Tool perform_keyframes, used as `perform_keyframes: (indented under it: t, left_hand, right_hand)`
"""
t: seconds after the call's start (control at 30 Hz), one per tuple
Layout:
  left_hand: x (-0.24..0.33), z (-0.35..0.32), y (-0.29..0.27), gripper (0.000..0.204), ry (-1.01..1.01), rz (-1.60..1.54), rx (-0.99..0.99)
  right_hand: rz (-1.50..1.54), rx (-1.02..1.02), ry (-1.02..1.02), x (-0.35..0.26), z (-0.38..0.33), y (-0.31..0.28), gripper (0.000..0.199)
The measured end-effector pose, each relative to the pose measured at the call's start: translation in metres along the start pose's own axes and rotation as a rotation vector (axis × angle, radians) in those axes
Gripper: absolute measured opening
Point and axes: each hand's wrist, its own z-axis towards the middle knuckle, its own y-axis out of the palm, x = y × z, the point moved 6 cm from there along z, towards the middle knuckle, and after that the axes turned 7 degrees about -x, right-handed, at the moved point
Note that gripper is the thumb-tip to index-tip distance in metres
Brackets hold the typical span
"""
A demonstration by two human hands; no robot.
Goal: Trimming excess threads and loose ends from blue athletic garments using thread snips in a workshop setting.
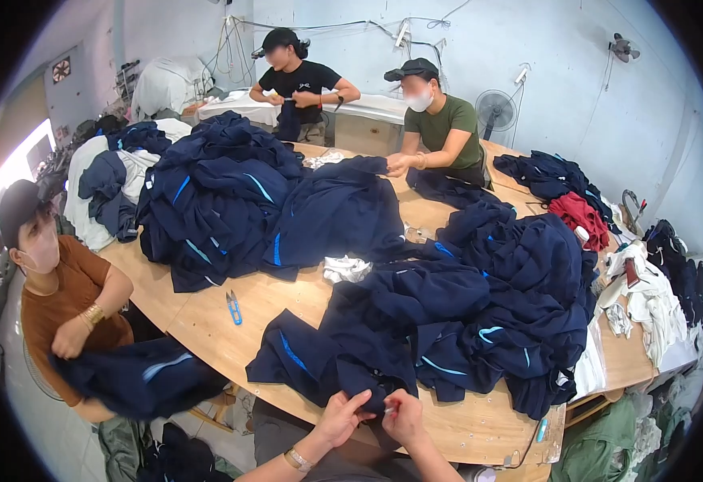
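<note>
My left hand [342, 418] and my right hand [404, 415] meet at the near edge of the wooden table [207, 309]. Both pinch the hem of a navy garment with light blue stripes [331, 361] that lies spread in front of me. A small pale object shows between my right fingers; I cannot tell what it is. A gold bracelet sits on my left wrist.
Large heaps of navy garments [223, 201] [512, 297] cover the table. Blue thread snips [233, 307] lie on bare wood at the left. A red cloth [578, 215] and white cloth [649, 301] lie right. A person at the left [66, 297] and two across the table handle garments.
</note>
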Motion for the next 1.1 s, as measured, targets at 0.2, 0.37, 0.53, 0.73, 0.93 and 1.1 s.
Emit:
perform_keyframes:
  t: [0.2, 0.37, 0.53, 0.73, 0.93, 1.1]
  left_hand:
    - [-0.031, 0.006, -0.021, 0.014, -0.164, -0.229, 0.111]
    - [-0.029, -0.005, -0.015, 0.01, -0.289, -0.296, 0.164]
    - [-0.02, 0.001, -0.008, 0.007, -0.185, -0.223, 0.028]
    - [-0.009, -0.005, 0.001, 0.01, -0.033, -0.083, 0.096]
    - [-0.004, -0.006, 0.0, 0.012, -0.001, -0.119, 0.097]
    - [-0.001, -0.005, 0.003, 0.011, 0.015, -0.145, 0.064]
  right_hand:
    - [-0.006, 0.08, 0.174, 0.011, -0.009, 0.009, 0.009]
    - [0.494, -0.027, 0.509, 0.02, -0.016, 0.014, 0.006]
    - [0.483, -0.015, 0.409, 0.003, -0.01, 0.002, 0.006]
    - [0.624, -0.082, 0.492, -0.016, -0.009, -0.01, 0.002]
    - [0.879, -0.139, 0.581, -0.022, -0.01, -0.044, 0.011]
    - [0.818, -0.087, 0.534, -0.025, -0.008, -0.077, 0.009]
